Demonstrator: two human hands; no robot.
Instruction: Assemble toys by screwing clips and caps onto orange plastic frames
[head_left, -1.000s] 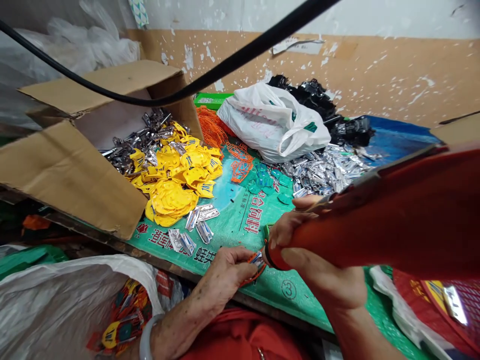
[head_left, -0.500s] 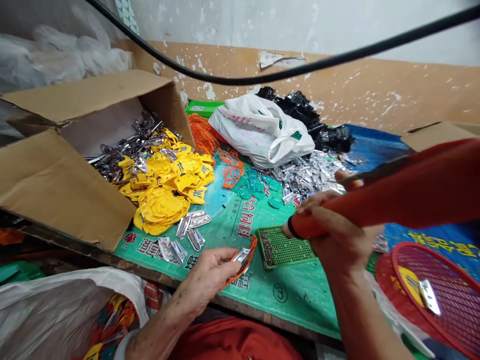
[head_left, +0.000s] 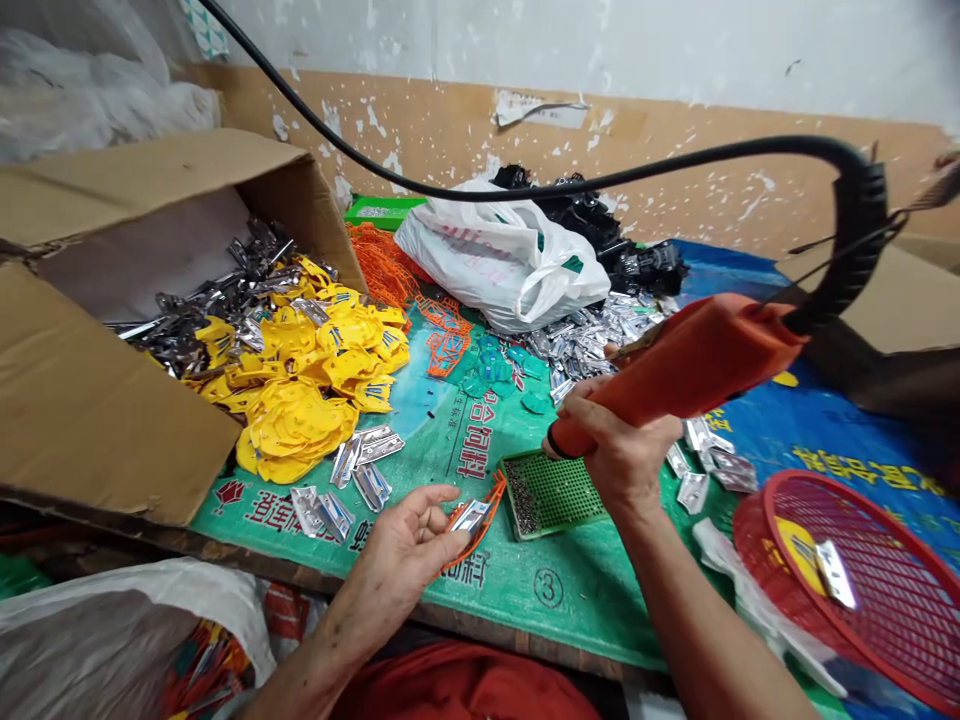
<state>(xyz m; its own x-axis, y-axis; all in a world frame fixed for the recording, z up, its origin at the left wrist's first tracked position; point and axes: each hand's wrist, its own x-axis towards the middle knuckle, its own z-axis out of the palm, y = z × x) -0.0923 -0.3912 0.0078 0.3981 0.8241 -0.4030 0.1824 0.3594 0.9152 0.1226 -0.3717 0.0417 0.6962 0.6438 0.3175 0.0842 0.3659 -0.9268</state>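
Near the front edge, my left hand point(head_left: 409, 540) pinches an orange plastic piece point(head_left: 491, 508) with a silver metal clip point(head_left: 469, 517) on it. My right hand point(head_left: 626, 450) is wrapped round a red-orange power screwdriver point(head_left: 690, 360), its black-ringed tip pointing down and left. That tip is over the green perforated tray point(head_left: 566, 495), where small screws are heaped at the left side. Several loose silver clips point(head_left: 373, 485) lie left of my left hand, beside a pile of yellow plastic pieces point(head_left: 300, 420).
An open cardboard box point(head_left: 112, 390) stands at left. A white plastic bag point(head_left: 502, 260) lies at the back, near black parts point(head_left: 645, 268) and silver clips point(head_left: 600, 335). A red basket point(head_left: 885, 590) stands at right. A black cable point(head_left: 525, 192) arcs across the view.
The screwdriver has tilted and drawn back, showing its rear end and cable. My left hand has shifted slightly left, its index finger lifted off the clip. The view has moved a little.
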